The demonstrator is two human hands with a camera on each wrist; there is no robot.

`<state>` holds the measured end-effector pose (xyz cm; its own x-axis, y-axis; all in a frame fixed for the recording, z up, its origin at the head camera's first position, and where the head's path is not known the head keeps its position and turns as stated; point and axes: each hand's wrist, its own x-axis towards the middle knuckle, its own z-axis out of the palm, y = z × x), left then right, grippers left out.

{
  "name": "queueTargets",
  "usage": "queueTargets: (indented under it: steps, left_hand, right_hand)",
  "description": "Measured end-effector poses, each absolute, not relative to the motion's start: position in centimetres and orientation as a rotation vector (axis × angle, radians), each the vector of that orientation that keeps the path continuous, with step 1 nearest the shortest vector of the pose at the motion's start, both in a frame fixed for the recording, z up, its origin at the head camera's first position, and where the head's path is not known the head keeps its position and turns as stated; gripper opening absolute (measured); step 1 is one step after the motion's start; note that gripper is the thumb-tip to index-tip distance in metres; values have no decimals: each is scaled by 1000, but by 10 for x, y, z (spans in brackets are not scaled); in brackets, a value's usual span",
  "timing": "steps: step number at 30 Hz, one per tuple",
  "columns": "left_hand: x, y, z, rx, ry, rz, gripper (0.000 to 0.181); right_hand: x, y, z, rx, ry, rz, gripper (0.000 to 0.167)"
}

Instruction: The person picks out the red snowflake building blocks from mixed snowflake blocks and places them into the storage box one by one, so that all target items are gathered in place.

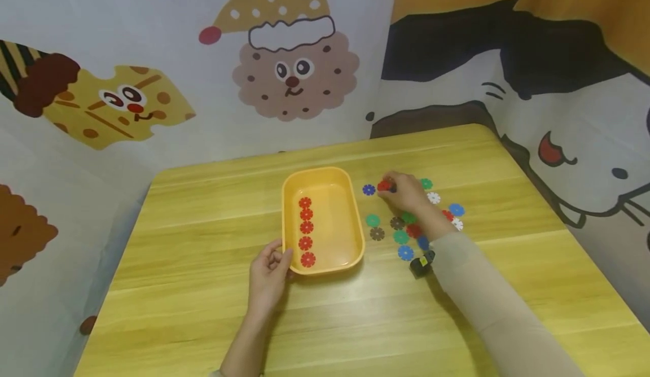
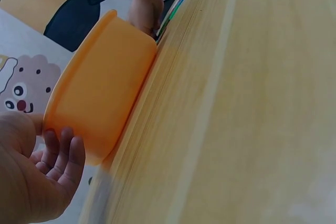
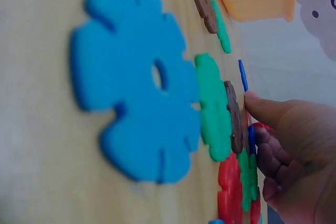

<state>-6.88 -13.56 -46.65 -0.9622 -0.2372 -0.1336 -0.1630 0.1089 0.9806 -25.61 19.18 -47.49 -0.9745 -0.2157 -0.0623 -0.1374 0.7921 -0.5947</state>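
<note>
My left hand (image 1: 269,278) grips the near left corner of a yellow-orange plastic tray (image 1: 339,219), thumb at the rim and fingers against the outer wall (image 2: 102,87). Several red snowflake discs (image 1: 306,227) lie in a column along the tray's left side. To the right of the tray, my right hand (image 1: 406,192) pinches a red snowflake disc (image 1: 384,185) low over the table; its fingers partly cover the disc. A dark blue disc (image 1: 368,189) lies just left of those fingertips. Another blue piece (image 3: 252,139) shows beside the fingers in the right wrist view.
Loose snowflake discs lie around the right forearm: green (image 1: 373,220), brown (image 1: 377,234), blue (image 1: 405,253), red (image 1: 413,230) and white (image 1: 433,197). A black strapped device (image 1: 422,264) sits at the right wrist. Cartoon-printed cloth (image 1: 203,128) stands behind the wooden table (image 1: 203,224).
</note>
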Motion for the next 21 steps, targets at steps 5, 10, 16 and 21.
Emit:
queueTargets:
  steps: [5, 10, 16, 21]
  left_hand:
    - [-69, -136, -469, 420, -2297, -2020, 36]
    - [-69, -136, -469, 423, -2303, -2016, 37]
    - [-70, -136, -470, 430, -2302, -2008, 36]
    - [-70, -135, -469, 428, -2304, -2008, 38]
  right_hand:
    - [-255, 193, -477, -286, 2869, -940, 51]
    - [-252, 192, -479, -282, 2898, -996, 50]
    - [-249, 189, -478, -275, 2885, -1152, 51]
    - [-246, 182, -468, -291, 2830, -1299, 48]
